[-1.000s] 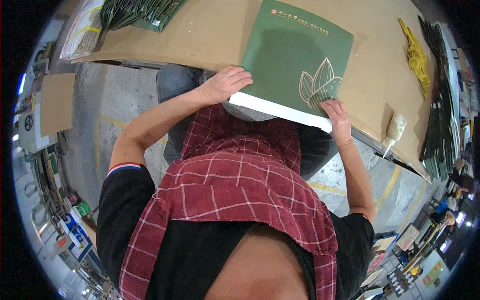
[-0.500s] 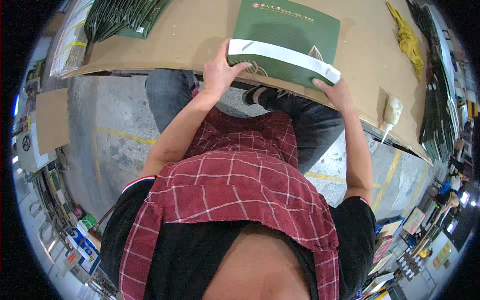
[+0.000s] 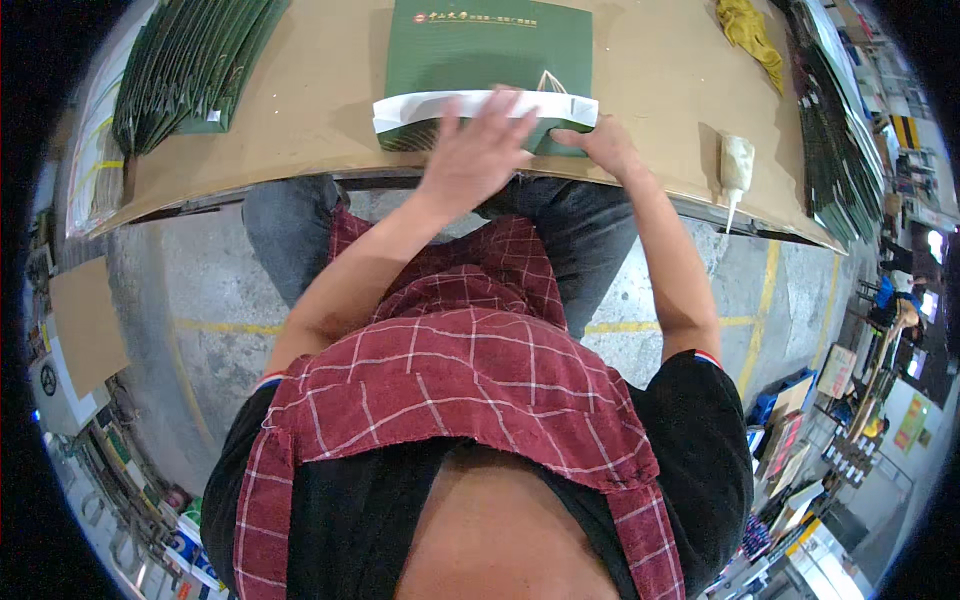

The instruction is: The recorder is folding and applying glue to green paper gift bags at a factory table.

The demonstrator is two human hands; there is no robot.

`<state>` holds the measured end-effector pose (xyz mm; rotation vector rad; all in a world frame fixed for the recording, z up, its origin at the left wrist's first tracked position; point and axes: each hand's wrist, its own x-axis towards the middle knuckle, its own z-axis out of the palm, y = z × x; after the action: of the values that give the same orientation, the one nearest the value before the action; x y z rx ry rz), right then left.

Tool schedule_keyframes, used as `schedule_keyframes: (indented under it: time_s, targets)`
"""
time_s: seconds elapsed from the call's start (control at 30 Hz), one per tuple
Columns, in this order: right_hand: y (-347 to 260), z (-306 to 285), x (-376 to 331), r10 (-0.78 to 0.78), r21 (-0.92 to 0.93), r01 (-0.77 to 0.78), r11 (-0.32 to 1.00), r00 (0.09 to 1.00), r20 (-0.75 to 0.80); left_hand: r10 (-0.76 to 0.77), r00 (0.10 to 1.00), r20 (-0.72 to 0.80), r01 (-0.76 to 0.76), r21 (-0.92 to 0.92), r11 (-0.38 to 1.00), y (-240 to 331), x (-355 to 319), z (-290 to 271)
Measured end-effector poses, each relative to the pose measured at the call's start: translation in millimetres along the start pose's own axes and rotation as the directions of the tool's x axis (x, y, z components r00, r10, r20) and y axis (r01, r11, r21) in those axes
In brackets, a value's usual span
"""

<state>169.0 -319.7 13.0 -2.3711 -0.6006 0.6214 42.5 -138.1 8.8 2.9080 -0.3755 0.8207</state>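
A flat green paper bag [image 3: 480,50] with a folded white strip [image 3: 420,108] along its near edge lies on the brown table [image 3: 320,110]. My left hand [image 3: 478,145] presses flat on the white strip, fingers spread. At the strip's right end, my right hand [image 3: 598,140] presses down with curled fingers. Neither hand grips the bag; both rest on top of it.
A fan of green flat bags [image 3: 190,65] lies at the table's left, another stack [image 3: 835,130] at its right. A white glue bottle [image 3: 735,165] and a yellow cloth [image 3: 748,30] sit to the right. Grey floor with yellow lines below.
The green bag was tilted up with both hands gripping its white edge; it now lies flat on the table, and both hands press on the strip. The view has shifted downward.
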Motion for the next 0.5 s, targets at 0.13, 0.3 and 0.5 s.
schedule_keyframes:
  time_s: [0.13, 0.3, 0.5]
  targets:
    - [-13.3, 4.7, -6.6, 0.259, 0.229, -0.250, 0.941, 0.966, -0.008, 0.064, 0.992, 0.106, -0.054, -0.095, 0.994, -4.2, 25.4, 45.0]
    - [3.4, -9.9, -21.2, 0.234, 0.323, -0.213, 0.922, 0.972, -0.026, 0.042, 0.924, 0.379, 0.035, -0.195, 0.980, -2.7, 48.1, 57.1]
    - [-55.0, 4.1, 5.3, -0.600, -0.435, 0.414, 0.800, 0.568, -0.563, -0.011, 0.822, 0.570, 0.176, -0.237, 0.955, -18.1, 44.6, 31.8]
